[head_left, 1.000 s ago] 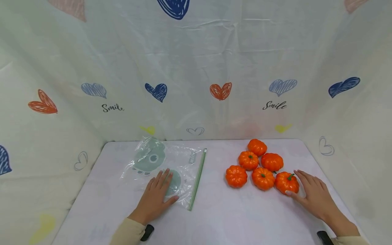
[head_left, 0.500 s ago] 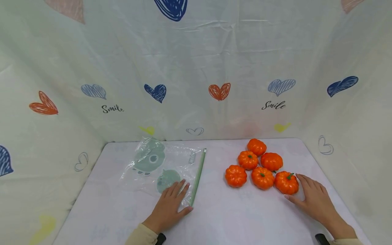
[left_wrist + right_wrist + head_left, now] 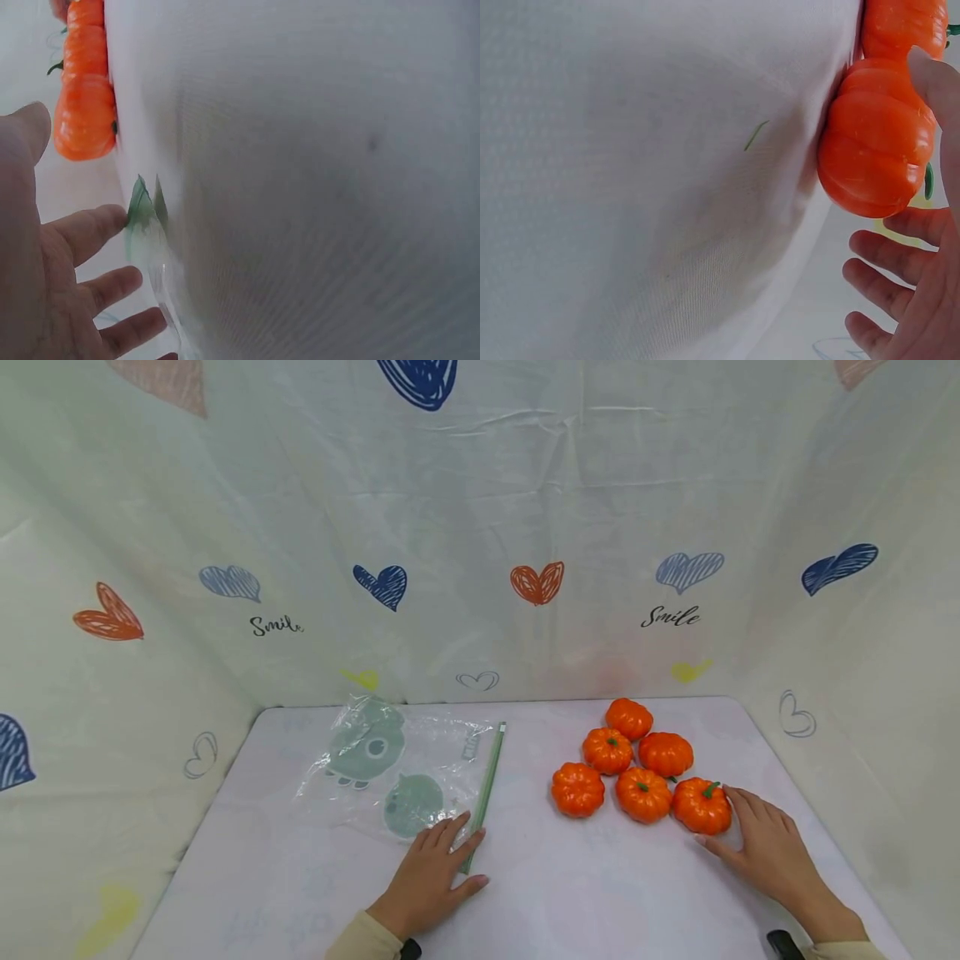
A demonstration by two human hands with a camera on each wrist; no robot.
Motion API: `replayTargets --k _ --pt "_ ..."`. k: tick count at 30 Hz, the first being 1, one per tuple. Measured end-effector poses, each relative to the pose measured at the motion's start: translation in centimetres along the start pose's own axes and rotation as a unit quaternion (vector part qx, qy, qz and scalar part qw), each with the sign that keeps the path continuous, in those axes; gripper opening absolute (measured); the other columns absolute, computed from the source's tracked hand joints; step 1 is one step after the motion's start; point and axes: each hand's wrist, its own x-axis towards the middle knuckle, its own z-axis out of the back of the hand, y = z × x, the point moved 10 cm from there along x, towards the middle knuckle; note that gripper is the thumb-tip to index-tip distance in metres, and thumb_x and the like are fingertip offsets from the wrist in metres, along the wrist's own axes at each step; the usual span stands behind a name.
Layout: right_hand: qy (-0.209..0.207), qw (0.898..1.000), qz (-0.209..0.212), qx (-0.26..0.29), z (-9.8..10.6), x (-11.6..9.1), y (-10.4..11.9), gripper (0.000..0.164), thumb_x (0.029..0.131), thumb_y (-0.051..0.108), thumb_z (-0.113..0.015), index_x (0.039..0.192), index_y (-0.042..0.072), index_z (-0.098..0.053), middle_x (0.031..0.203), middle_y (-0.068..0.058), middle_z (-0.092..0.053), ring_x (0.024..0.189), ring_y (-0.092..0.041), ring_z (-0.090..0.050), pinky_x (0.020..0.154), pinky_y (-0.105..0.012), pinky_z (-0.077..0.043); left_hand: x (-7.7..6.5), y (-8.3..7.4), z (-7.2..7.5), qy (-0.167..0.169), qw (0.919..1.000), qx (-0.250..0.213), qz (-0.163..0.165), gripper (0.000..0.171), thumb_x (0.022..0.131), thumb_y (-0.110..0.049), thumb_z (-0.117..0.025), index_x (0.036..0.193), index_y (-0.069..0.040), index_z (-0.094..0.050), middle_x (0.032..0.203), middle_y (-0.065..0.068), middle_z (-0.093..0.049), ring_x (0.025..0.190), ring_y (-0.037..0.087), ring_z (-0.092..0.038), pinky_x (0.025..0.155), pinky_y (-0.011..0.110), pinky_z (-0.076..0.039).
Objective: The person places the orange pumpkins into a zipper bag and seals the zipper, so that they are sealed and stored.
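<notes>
A clear plastic zip bag (image 3: 450, 752) with green cartoon prints and a green zip strip (image 3: 491, 777) lies flat on the left of the table. My left hand (image 3: 431, 877) is at the strip's near end, its fingers spread and the index fingertip at the green edge (image 3: 140, 202). Several small orange toy pumpkins (image 3: 643, 795) with green stems sit in a cluster on the right. My right hand (image 3: 776, 852) lies beside the nearest right pumpkin (image 3: 702, 807), thumb and index finger spread around its side. In the right wrist view that pumpkin (image 3: 877, 142) sits close to the relaxed fingers.
The white tabletop (image 3: 540, 902) runs back to a pale curtain (image 3: 465, 527) printed with hearts and words. Its sides are flanked by the same cloth. Bare tabletop shows between the bag and the pumpkins.
My left hand has slid right and nearer me, from over the bag's prints to the near end of the zip strip. The right hand and pumpkins stay nearly in place.
</notes>
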Motion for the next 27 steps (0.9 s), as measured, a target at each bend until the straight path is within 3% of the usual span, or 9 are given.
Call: replayTargets --k 12,17,22,27 --pt "0.012 1.0 -0.009 -0.002 -0.1 0.3 -0.1 0.093 0.081 0.039 -0.089 0.141 -0.017 -0.046 0.137 -0.042 -0.049 0.125 -0.06 -0.043 0.106 -0.079 -0.031 0.0 -0.8 0.2 -0.019 0.9985 0.05 -0.014 0.054 0.105 -0.053 -0.059 0.144 -0.017 -0.065 0.153 0.015 -0.053 0.131 0.034 -0.056 0.106 0.053 -0.05" --pt "0.012 1.0 -0.006 -0.003 -0.2 0.3 0.0 0.092 0.081 0.039 -0.088 0.141 -0.017 -0.046 0.137 -0.042 -0.049 0.124 -0.06 -0.043 0.105 -0.079 -0.032 0.1 -0.3 0.1 -0.021 0.9995 0.026 0.002 0.051 0.106 -0.049 -0.058 0.14 -0.011 -0.066 0.149 0.013 -0.057 0.132 0.033 -0.057 0.107 0.053 -0.05" --pt "0.003 1.0 0.004 -0.003 -0.1 0.5 0.2 0.091 0.081 0.037 -0.088 0.141 -0.016 -0.047 0.135 -0.041 -0.051 0.123 -0.058 -0.045 0.104 -0.078 -0.033 0.5 0.1 0.8 -0.067 0.9975 0.003 0.024 0.039 0.106 -0.034 -0.062 0.132 -0.005 -0.068 0.137 0.009 -0.067 0.126 0.028 -0.061 0.102 0.048 -0.054" --pt "0.013 1.0 -0.003 -0.002 -0.3 0.8 0.0 0.091 0.082 0.036 -0.089 0.142 -0.016 -0.045 0.136 -0.042 -0.05 0.125 -0.059 -0.044 0.105 -0.079 -0.032 0.9 0.7 1.7 -0.12 0.9906 -0.013 0.063 0.021 0.098 -0.012 -0.072 0.119 -0.006 -0.074 0.12 0.006 -0.073 0.111 0.025 -0.068 0.088 0.045 -0.057"
